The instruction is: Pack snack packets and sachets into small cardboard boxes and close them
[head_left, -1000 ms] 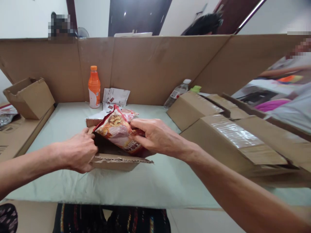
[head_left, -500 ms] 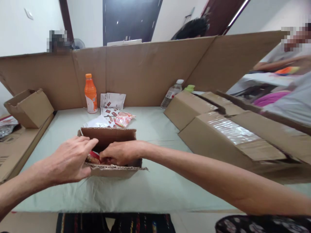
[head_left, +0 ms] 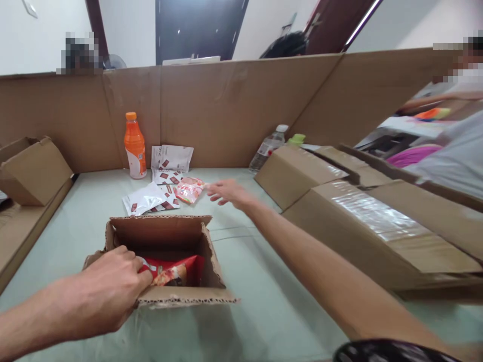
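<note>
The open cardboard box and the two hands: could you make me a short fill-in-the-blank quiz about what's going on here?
1. The left hand rests on the near edge of the open cardboard ____.
2. Inside the box lies a snack packet that is mostly ____ in colour.
3. The right hand reaches with open fingers toward the small pink packet, which lies on the ____.
4. The bottle standing by the cardboard wall holds an ____ drink.

Missing words: box; red; table; orange
</note>
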{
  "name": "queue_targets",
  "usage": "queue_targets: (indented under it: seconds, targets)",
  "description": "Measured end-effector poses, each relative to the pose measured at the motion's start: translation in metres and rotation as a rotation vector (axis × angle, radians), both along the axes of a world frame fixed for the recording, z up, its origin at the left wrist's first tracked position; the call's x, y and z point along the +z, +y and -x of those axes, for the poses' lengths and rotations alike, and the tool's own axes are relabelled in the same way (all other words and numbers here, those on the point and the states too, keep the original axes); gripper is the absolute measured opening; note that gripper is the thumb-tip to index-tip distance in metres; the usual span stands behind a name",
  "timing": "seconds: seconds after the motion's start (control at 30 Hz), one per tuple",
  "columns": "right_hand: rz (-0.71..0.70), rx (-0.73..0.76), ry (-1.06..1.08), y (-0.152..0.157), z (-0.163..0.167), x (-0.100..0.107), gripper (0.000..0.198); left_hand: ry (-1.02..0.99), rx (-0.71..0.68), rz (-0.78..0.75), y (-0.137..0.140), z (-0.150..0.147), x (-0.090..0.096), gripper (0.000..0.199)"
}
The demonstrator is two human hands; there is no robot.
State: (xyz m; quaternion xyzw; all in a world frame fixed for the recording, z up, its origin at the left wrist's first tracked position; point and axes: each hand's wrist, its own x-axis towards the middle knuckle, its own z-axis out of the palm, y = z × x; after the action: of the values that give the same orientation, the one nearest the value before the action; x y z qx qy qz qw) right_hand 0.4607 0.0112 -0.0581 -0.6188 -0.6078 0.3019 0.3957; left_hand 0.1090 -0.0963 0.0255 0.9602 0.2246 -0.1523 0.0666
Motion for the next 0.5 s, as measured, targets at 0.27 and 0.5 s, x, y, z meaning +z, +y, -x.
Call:
queue_targets:
  seconds: [0.27, 0.5]
  targets:
    - [0.011, -0.063, 0.068, 0.06, 0.023, -0.059, 0.042, -0.092, 0.048, -0.013, -0.007, 0.006, -0.008, 0.039]
    - [-0.351, -0.225, -0.188, -0.007, -0.009, -0.007, 0.025, -0.119, 0.02, -0.038, -0.006, 0.013, -0.023, 0.029]
